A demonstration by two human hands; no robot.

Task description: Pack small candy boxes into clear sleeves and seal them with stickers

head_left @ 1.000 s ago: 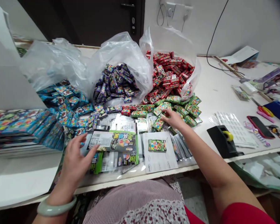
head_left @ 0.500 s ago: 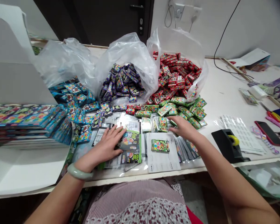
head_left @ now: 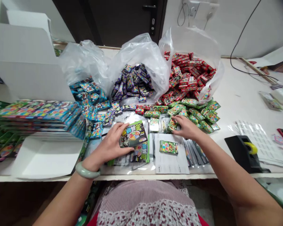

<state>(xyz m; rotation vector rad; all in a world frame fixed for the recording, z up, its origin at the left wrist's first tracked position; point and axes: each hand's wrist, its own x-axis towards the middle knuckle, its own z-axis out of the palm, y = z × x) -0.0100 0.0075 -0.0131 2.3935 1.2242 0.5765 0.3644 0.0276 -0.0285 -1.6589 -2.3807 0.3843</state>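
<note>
My left hand (head_left: pixel 115 144) grips a flat black card (head_left: pixel 135 134) with green lettering, thumb along its lower edge and fingers behind the far side. Beneath it lies another black-and-green card (head_left: pixel 141 153). My right hand (head_left: pixel 185 127) has its thumb and fingers closed around a small green box (head_left: pixel 172 125) with a colourful print, partly covered by the fingertips. Nearer to me, a separate green box (head_left: pixel 169 147) rests on a white sheet (head_left: pixel 172 166). Between the hands sits a pale-faced green box (head_left: pixel 154 125).
Plastic bags hold blue boxes (head_left: pixel 89 94), purple boxes (head_left: pixel 132 81) and red boxes (head_left: pixel 188 75). Loose green boxes (head_left: pixel 205 114) lie before the red ones. At left stands a white carton (head_left: pixel 44 157) beside stacked printed cards (head_left: pixel 42 113); a black tape dispenser (head_left: pixel 242 153) is at right.
My left hand has gone from lying flat on the cards to lifting and tilting the top one. My right hand has shifted onto a small green box. The view has turned left.
</note>
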